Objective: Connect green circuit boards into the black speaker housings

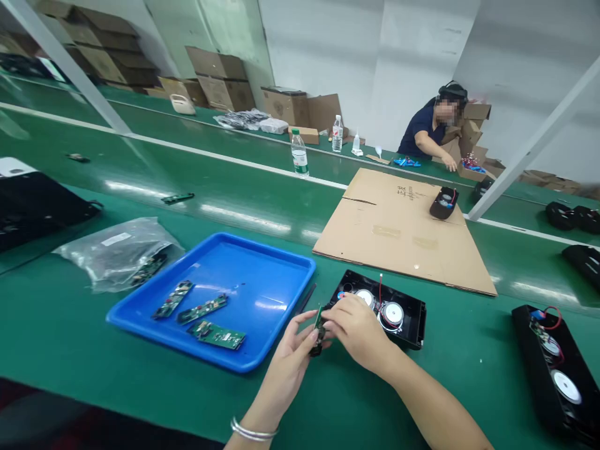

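Observation:
My left hand (300, 342) holds a small green circuit board (319, 331) upright between thumb and fingers. Against the board's upper part, the fingers of my right hand (354, 325) are pinched together; what they grip is too small to make out. Just behind my right hand lies an open black speaker housing (412, 312) with two round silver speakers and a thin red wire standing up. To the left, a blue tray (262, 281) holds several green circuit boards (220, 335).
A plastic bag (112, 247) with boards lies left of the tray. Beyond the housing is a cardboard sheet (398, 231) bearing a black speaker unit (444, 203). Another open housing (553, 375) sits at right. A bottle (299, 153) stands farther back; a person (429, 131) reaches toward a box.

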{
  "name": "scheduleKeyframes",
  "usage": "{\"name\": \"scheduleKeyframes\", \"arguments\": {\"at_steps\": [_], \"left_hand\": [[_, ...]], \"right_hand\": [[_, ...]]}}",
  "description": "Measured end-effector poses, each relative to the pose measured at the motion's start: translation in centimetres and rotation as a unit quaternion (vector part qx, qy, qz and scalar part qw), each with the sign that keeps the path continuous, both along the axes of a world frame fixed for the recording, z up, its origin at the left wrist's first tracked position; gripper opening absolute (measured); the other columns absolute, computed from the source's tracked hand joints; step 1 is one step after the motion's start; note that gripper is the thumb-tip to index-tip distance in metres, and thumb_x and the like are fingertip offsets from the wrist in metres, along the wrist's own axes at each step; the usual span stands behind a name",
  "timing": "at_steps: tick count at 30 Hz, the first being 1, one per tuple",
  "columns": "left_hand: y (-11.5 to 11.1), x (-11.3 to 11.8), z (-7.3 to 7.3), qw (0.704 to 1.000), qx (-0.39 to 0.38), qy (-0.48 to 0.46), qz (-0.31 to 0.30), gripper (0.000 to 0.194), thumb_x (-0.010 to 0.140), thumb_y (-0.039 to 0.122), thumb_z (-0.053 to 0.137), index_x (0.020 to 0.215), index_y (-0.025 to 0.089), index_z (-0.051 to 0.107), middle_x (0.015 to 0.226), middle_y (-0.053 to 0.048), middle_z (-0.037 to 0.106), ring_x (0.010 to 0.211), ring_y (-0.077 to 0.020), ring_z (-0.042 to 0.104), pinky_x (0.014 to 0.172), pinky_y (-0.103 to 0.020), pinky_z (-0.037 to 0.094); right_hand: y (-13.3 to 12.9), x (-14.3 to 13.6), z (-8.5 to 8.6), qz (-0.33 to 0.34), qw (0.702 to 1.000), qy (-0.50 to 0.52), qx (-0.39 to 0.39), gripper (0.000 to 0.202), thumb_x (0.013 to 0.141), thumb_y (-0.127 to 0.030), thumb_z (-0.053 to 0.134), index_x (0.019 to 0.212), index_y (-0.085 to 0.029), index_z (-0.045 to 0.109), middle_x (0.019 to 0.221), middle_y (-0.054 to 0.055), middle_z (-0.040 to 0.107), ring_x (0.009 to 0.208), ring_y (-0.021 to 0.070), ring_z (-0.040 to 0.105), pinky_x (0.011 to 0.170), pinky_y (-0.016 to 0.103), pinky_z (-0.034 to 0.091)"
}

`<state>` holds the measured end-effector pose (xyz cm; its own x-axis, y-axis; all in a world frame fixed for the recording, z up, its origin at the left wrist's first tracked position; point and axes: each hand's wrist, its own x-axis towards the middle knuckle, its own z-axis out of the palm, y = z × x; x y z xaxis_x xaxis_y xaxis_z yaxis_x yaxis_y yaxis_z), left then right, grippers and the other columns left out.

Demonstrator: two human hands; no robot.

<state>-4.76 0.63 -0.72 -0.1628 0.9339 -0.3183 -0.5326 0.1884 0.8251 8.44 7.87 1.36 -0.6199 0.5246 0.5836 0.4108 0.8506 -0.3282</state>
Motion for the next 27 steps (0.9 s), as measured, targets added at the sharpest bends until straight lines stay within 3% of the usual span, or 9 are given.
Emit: {"name": "scheduleKeyframes", "arguments": {"at_steps": [2,4,6,10,13,17,22,25,27], "left_hand": [[-0.5,0.4,0.2,1.0,-0.001,-0.022,-0.012,0.053,0.066,0.032,0.074,0.113,0.021,0.051,0.094,-0.007,0.068,0.091,-0.0262,0.065,0.08,-0.04,0.051],[-1.0,1.0,0.1,0.999,0.005,-0.024,-0.025,0.052,0.065,0.03,0.074,0.112,0.021,0.054,0.095,-0.007,0.067,0.092,-0.027,0.065,0.081,-0.039,0.05],[-1.3,1.5,-0.1,0.998,0.011,-0.006,-0.06,0.047,0.062,0.029,0.075,0.105,0.019,0.06,0.093,-0.008,0.068,0.092,-0.0276,0.064,0.08,-0.037,0.05],[-1.0,2.2,-0.5,0.992,0.015,0.05,-0.111,0.036,0.062,0.029,0.074,0.094,0.02,0.062,0.097,-0.01,0.069,0.089,-0.0243,0.064,0.076,-0.033,0.051],[-0.2,2.3,-0.7,0.991,0.028,0.083,-0.106,0.034,0.063,0.031,0.074,0.092,0.021,0.059,0.104,-0.01,0.068,0.087,-0.022,0.063,0.077,-0.033,0.051],[0.7,2.2,-0.5,0.99,0.04,0.118,-0.072,0.033,0.064,0.032,0.071,0.093,0.021,0.057,0.103,-0.009,0.067,0.087,-0.0213,0.064,0.08,-0.034,0.051],[1.9,2.3,0.8,0.984,0.047,0.169,-0.034,0.03,0.064,0.029,0.07,0.091,0.022,0.058,0.085,-0.003,0.069,0.078,-0.0205,0.066,0.076,-0.033,0.052],[2.8,2.7,1.8,0.979,0.039,0.19,-0.055,0.034,0.064,0.026,0.07,0.095,0.022,0.058,0.075,-0.002,0.07,0.071,-0.0205,0.066,0.07,-0.033,0.053],[3.4,3.1,2.2,0.98,0.033,0.183,-0.071,0.036,0.064,0.025,0.07,0.098,0.021,0.058,0.073,-0.002,0.069,0.066,-0.0198,0.066,0.065,-0.033,0.053]], "right_hand": [[0.6,2.1,0.7,-0.08,0.99,-0.101,-0.049,0.013,0.087,-0.013,0.048,0.089,-0.017,0.06,0.083,0.003,0.064,0.08,0.0139,0.057,0.076,0.027,0.046],[1.4,4.2,1.1,-0.171,0.956,-0.219,-0.097,0.009,0.082,-0.01,0.056,0.084,-0.018,0.06,0.083,0.004,0.063,0.081,0.0158,0.058,0.069,0.027,0.046],[1.9,5.9,0.9,-0.21,0.924,-0.297,-0.119,0.01,0.073,-0.012,0.067,0.076,-0.018,0.059,0.076,0.004,0.062,0.074,0.0187,0.06,0.06,0.027,0.045],[2.2,7.0,-0.2,-0.21,0.908,-0.343,-0.119,0.022,0.064,-0.009,0.073,0.077,-0.018,0.059,0.078,0.006,0.063,0.07,0.0212,0.061,0.051,0.026,0.041],[1.9,7.1,-0.7,-0.218,0.9,-0.361,-0.111,0.018,0.069,-0.003,0.064,0.079,-0.016,0.059,0.079,0.01,0.064,0.071,0.0223,0.062,0.051,0.027,0.039],[1.7,8.1,-0.5,-0.215,0.896,-0.373,-0.107,0.019,0.072,0.002,0.055,0.073,-0.016,0.058,0.065,0.008,0.062,0.058,0.0198,0.059,0.049,0.027,0.035],[2.0,9.0,0.4,-0.183,0.911,-0.36,-0.081,0.013,0.078,-0.006,0.053,0.072,-0.017,0.056,0.075,0.009,0.061,0.07,0.0223,0.058,0.054,0.029,0.038],[2.2,9.0,0.7,-0.175,0.922,-0.334,-0.084,0.013,0.082,-0.008,0.05,0.073,-0.018,0.053,0.067,0.004,0.058,0.058,0.0175,0.053,0.049,0.027,0.036],[2.5,8.8,0.7,-0.172,0.941,-0.279,-0.086,0.014,0.082,-0.009,0.05,0.073,-0.018,0.054,0.068,0.003,0.058,0.062,0.0172,0.054,0.052,0.027,0.039]]}}
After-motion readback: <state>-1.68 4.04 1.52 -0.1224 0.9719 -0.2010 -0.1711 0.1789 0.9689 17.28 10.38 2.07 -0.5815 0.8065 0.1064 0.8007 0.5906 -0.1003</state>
